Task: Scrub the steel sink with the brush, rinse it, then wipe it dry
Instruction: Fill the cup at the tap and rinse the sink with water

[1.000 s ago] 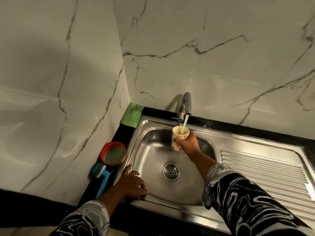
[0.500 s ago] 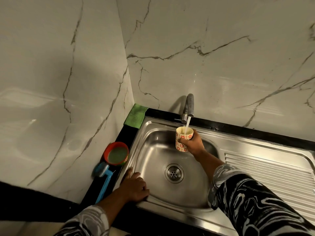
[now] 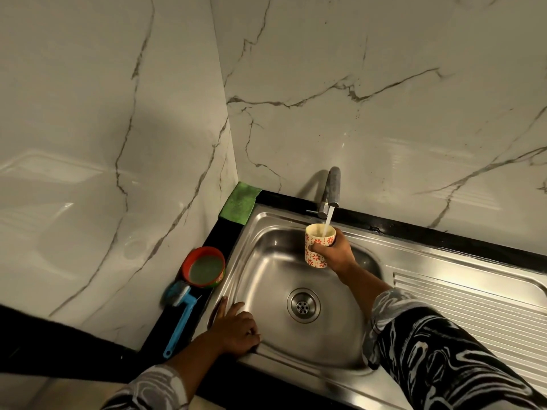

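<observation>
- The right hand (image 3: 336, 254) is grasping a patterned cup (image 3: 316, 255) under the tap's (image 3: 333, 184) running stream, over the steel sink's (image 3: 266, 261) basin.
- The left hand (image 3: 236, 328) is resting on the sink's front-left rim, gripping nothing.
- The blue brush (image 3: 181, 319) is lying on the black counter (image 3: 219, 235) left of the sink, its head blurred.
- The drainboard (image 3: 473, 306) is running off the right edge.

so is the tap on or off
On: water streams from the tap into the cup that the right hand holds under it.
</observation>
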